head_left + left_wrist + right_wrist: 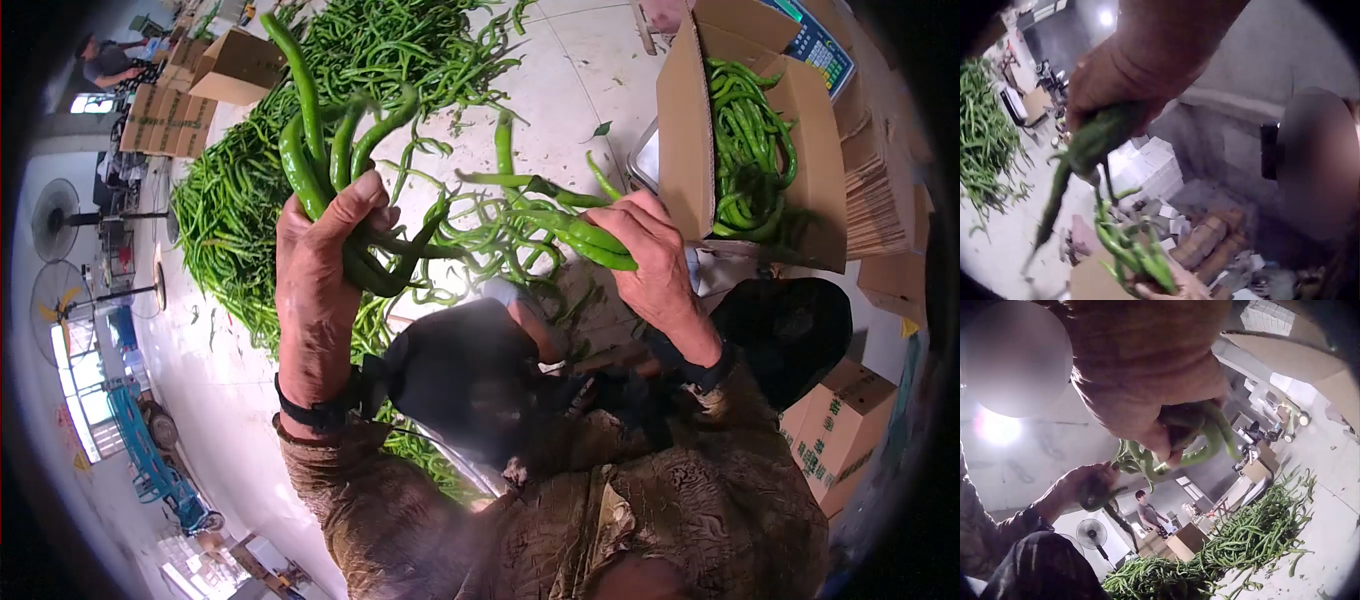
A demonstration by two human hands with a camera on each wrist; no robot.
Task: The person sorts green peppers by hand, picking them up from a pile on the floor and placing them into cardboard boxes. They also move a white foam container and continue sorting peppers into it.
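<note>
A bunch of long green chili peppers (pixel 312 150) is gripped in my left hand (pixel 325 250), raised in front of the big heap, with several tips sticking up past the thumb and others hanging below. My right hand (pixel 655 265) holds a smaller bunch of green chili peppers (pixel 585 235), their ends pointing left toward the other hand. The left wrist view shows this same right-hand bunch (pixel 1141 253) lower down, fingers wrapped about it. From the right wrist, curved peppers (pixel 1213 434) show beneath the palm.
A large heap of peppers (pixel 235 195) covers the floor ahead and left, with loose ones (pixel 480 235) scattered between the hands. An open carton (pixel 685 130) partly filled with peppers stands at right, beside a scale (pixel 825 50). Fans (pixel 60 215) stand at left; a person (pixel 110 65) sits far off.
</note>
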